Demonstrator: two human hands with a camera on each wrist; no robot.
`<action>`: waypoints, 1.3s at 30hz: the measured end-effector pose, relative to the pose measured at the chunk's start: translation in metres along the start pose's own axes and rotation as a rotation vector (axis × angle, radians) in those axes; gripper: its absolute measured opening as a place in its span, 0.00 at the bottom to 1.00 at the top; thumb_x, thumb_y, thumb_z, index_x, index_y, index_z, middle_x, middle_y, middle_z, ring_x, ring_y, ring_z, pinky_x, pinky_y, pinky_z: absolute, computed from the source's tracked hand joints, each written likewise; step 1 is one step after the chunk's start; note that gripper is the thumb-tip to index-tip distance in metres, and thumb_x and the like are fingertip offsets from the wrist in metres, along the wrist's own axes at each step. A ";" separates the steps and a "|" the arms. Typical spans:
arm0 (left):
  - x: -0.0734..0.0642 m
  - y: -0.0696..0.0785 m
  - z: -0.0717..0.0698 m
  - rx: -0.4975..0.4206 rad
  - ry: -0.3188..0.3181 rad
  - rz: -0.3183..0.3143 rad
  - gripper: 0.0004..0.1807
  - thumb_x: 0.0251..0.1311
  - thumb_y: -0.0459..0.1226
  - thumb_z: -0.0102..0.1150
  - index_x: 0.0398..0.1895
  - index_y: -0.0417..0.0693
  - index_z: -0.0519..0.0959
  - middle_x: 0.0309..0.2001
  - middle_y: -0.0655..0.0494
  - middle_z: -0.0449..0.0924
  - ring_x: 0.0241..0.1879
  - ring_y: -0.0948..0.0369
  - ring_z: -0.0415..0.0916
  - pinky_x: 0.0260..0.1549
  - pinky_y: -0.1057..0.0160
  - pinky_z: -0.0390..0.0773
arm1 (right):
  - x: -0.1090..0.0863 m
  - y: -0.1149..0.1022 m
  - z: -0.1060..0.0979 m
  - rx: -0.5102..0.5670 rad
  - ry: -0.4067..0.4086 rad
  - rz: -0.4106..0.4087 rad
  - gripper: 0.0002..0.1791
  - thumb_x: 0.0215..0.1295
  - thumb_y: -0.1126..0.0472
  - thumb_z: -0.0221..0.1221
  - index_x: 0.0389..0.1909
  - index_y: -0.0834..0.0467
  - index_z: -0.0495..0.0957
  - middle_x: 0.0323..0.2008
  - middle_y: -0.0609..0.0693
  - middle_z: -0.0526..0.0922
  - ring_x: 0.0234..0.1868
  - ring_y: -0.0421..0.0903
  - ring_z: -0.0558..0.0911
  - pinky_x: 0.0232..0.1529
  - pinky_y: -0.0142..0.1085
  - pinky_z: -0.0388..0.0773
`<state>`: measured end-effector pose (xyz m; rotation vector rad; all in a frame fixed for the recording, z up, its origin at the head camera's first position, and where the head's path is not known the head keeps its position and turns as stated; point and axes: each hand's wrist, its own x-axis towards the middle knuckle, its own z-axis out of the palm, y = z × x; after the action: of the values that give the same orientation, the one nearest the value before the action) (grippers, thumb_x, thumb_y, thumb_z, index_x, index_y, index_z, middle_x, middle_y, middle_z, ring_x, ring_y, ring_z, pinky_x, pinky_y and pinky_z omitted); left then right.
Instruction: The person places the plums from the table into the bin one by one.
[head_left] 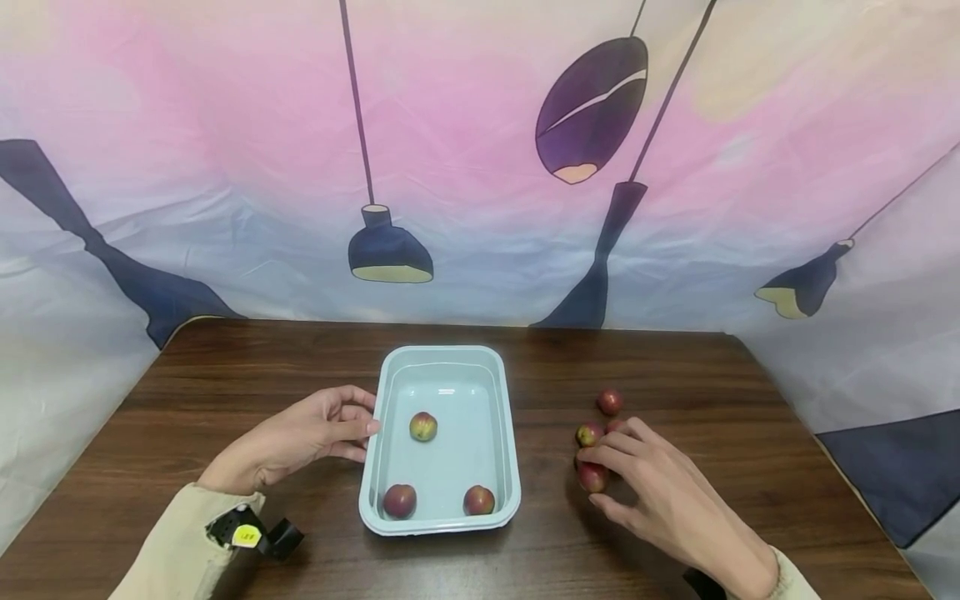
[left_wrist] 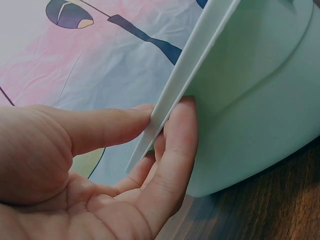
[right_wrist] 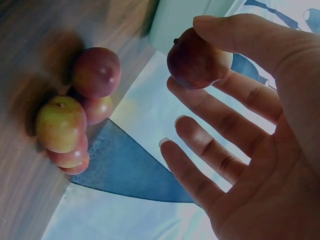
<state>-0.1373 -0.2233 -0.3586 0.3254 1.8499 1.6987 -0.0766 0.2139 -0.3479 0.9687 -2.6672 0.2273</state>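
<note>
- I judged the step in hand to be taking one dark red fruit (right_wrist: 199, 59) from beside the loose cluster (right_wrist: 61, 124); a light, even pinch suited it best, since hard squeezing might have bruised the skin or made it slip.
- A straight lift before any sideways move seemed wisest to me, because the round neighbours on the desk (head_left: 555, 367) could have rolled if knocked.
- I wanted the tray (head_left: 465, 400) steady and level; the left fingers (left_wrist: 175, 155) pinched its left rim, thumb on one face and forefinger on the other.
- My right fingers (right_wrist: 225, 117) were narrowed on the fruit, which sat between thumb and first two fingers, the outer two clear of it.
- The fruit was right of the tray; I could not tell whether it touched the desk.
</note>
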 end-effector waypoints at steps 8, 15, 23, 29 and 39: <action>-0.001 -0.001 0.000 0.017 0.020 -0.009 0.34 0.70 0.37 0.62 0.65 0.23 0.57 0.44 0.49 0.86 0.45 0.60 0.86 0.50 0.57 0.89 | 0.005 -0.003 -0.004 0.002 0.017 0.012 0.21 0.48 0.53 0.78 0.46 0.46 0.86 0.44 0.33 0.85 0.43 0.32 0.72 0.39 0.29 0.80; -0.001 -0.001 0.000 0.011 0.018 -0.005 0.34 0.70 0.37 0.62 0.66 0.23 0.57 0.45 0.49 0.86 0.45 0.60 0.86 0.50 0.57 0.89 | 0.011 -0.006 -0.007 -0.004 0.032 0.000 0.22 0.49 0.52 0.78 0.47 0.45 0.85 0.44 0.32 0.85 0.45 0.32 0.73 0.41 0.29 0.80; -0.001 -0.002 0.000 0.015 0.022 -0.008 0.34 0.70 0.37 0.62 0.66 0.23 0.57 0.45 0.49 0.86 0.45 0.59 0.86 0.50 0.57 0.89 | 0.016 -0.009 -0.009 0.017 0.070 -0.031 0.22 0.49 0.54 0.77 0.47 0.45 0.85 0.43 0.32 0.84 0.45 0.33 0.73 0.42 0.29 0.80; -0.002 -0.002 -0.001 0.012 0.021 -0.007 0.33 0.70 0.36 0.62 0.65 0.23 0.58 0.44 0.50 0.86 0.45 0.60 0.85 0.49 0.57 0.89 | 0.021 -0.013 -0.012 0.042 0.056 -0.021 0.23 0.50 0.53 0.77 0.48 0.43 0.84 0.44 0.30 0.84 0.47 0.32 0.73 0.43 0.30 0.81; 0.001 -0.001 0.001 -0.007 0.004 0.010 0.32 0.72 0.35 0.59 0.66 0.22 0.56 0.44 0.51 0.86 0.45 0.60 0.86 0.49 0.57 0.89 | 0.028 -0.017 -0.010 0.076 0.072 -0.033 0.21 0.51 0.54 0.76 0.48 0.44 0.85 0.45 0.33 0.85 0.46 0.33 0.74 0.42 0.30 0.81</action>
<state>-0.1370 -0.2220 -0.3598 0.3297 1.8472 1.7137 -0.0839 0.1861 -0.3284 1.0068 -2.5918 0.3519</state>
